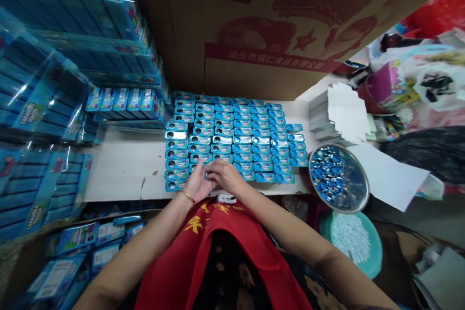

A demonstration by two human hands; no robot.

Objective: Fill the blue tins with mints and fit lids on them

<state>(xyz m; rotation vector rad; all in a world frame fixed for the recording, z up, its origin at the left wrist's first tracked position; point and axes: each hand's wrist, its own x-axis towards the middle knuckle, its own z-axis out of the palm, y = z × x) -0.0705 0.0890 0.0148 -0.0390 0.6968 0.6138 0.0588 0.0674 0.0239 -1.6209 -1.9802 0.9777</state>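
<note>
My left hand (198,185) and my right hand (225,174) meet at the front of rows of small blue tins (242,148). The fingers of both are closed together around something small, and a bluish bit shows between them; what it is I cannot make out. Tins in the left columns show a dark round spot, while those further right have a plain blue oval recess. Several tins near the front lie partly behind my hands. To the right, a metal bowl (358,174) holds many small shiny blue-and-silver pieces.
A large cardboard box (254,75) stands behind the tins. Stacked blue packs (123,53) rise at the left, above an open carton (22,261) of blue packages. A green basin (376,247) of white pieces sits below the bowl; white cards (347,111) are stacked behind it.
</note>
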